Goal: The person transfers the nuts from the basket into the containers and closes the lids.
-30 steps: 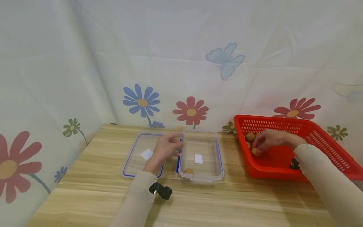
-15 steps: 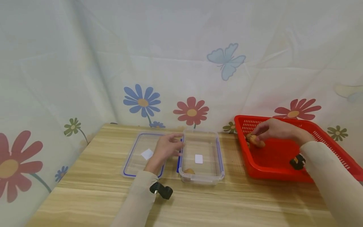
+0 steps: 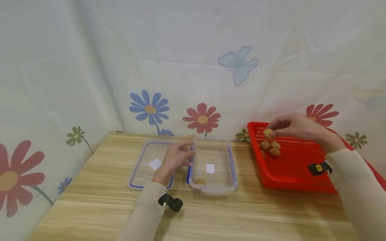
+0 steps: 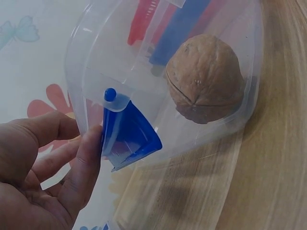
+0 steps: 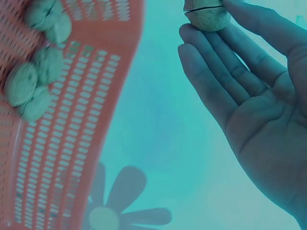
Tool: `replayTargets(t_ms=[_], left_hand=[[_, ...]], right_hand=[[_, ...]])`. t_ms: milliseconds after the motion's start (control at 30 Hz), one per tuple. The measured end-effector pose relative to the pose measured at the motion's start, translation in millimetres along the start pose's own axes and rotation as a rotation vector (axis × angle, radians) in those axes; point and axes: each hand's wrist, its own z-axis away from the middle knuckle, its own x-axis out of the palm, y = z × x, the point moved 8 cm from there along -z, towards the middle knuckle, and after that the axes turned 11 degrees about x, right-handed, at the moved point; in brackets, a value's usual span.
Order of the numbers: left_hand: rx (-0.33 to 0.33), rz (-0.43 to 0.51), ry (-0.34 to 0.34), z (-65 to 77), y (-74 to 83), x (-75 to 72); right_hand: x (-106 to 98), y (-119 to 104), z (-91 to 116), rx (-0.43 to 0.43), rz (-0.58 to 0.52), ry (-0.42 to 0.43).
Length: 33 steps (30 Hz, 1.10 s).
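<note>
My right hand (image 3: 294, 129) pinches a walnut (image 3: 267, 133) at its fingertips, raised above the far left corner of the red basket (image 3: 294, 174); the right wrist view shows that walnut (image 5: 207, 14) held at the fingertips (image 5: 192, 40). Several more walnuts (image 3: 269, 148) lie in the basket. My left hand (image 3: 176, 155) rests against the left wall of the clear plastic box (image 3: 232, 182), fingers touching its blue clasp (image 4: 127, 134). One walnut (image 3: 200, 181) lies in the box's near corner, seen close in the left wrist view as walnut (image 4: 206, 79).
The box's clear lid (image 3: 139, 170) with blue trim lies flat on the wooden table (image 3: 211, 217) left of the box, partly under my left hand. A flowered curtain (image 3: 193, 67) closes off the back and left sides.
My right hand took a walnut from the basket floor and lifted it up toward the basket's far left corner. The left hand stayed at the box.
</note>
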Motion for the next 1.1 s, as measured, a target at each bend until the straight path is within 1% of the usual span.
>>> replayTargets(t_ms=[133,267,433,567,633,800,900,1100], left_hand=[[-0.003,0.015,-0.005,-0.8,-2.7,0.1],[-0.010,0.013,-0.008,0.0,-3.1,-0.3],[-0.015,0.008,-0.008,0.6,-1.2,-0.4],[-0.011,-0.008,-0.009,0.1,-0.1,-0.6],[-0.010,-0.011,-0.009,-0.1,-0.2,-0.9],[-0.012,-0.007,-0.009,-0.8,-1.6,-1.3],[-0.015,-0.007,-0.011,-0.8,-2.1,-1.3],[-0.019,0.005,-0.012,-1.1,-2.1,-1.0]], right_hand=[[1.3,-12.2,7.0,-0.008,0.000,0.032],[5.8,-27.4,14.6,-0.057,-0.026,0.058],[16.6,-46.0,24.3,-0.101,-0.071,0.052],[28.3,-61.5,31.2,-0.137,-0.124,0.024],[34.9,-68.2,33.3,-0.132,-0.159,0.005],[49.9,-82.6,35.3,-0.139,-0.186,0.033],[60.7,-93.4,36.4,-0.198,-0.180,0.052],[89.0,-112.5,35.7,-0.290,-0.232,-0.027]])
